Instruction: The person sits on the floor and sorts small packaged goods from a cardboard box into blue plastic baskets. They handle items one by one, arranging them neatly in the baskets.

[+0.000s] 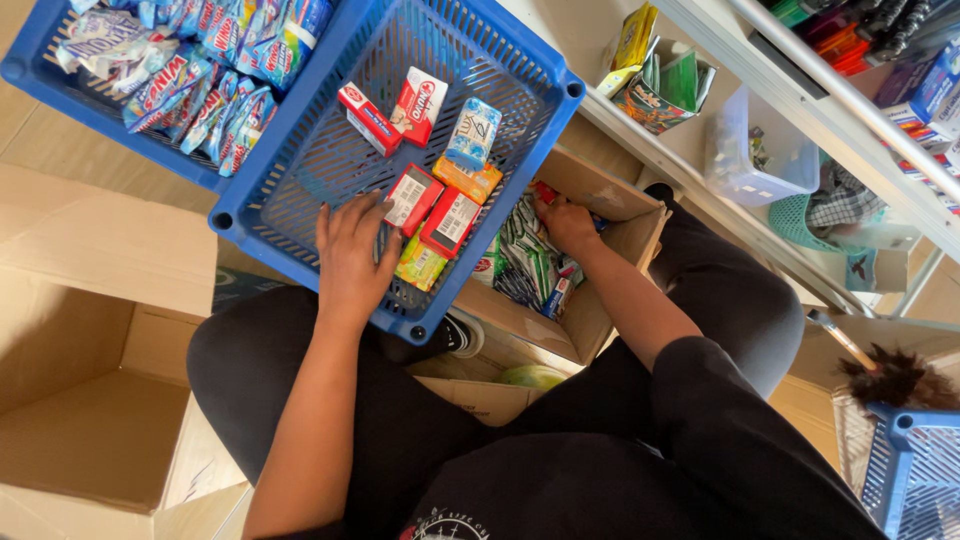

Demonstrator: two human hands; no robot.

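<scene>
My left hand (352, 258) rests flat inside a blue plastic basket (300, 215), fingers spread next to a red and white box (413, 197). Several small packs lie in that basket: red boxes, a light blue soap pack (472, 132), an orange pack and a yellow-green one (420, 263). My right hand (566, 225) reaches down into an open cardboard box (590, 310) and is closed around packets there; what it grips is hidden by the fingers. Green and white sachets (527, 262) fill that box.
A second blue basket (30, 70) of blue and white sachets sits at upper left. A large open cardboard carton (90, 400) stands at left. Metal shelving (800, 90) with boxes and a clear tub runs along the right. Another blue basket (915, 470) is at lower right.
</scene>
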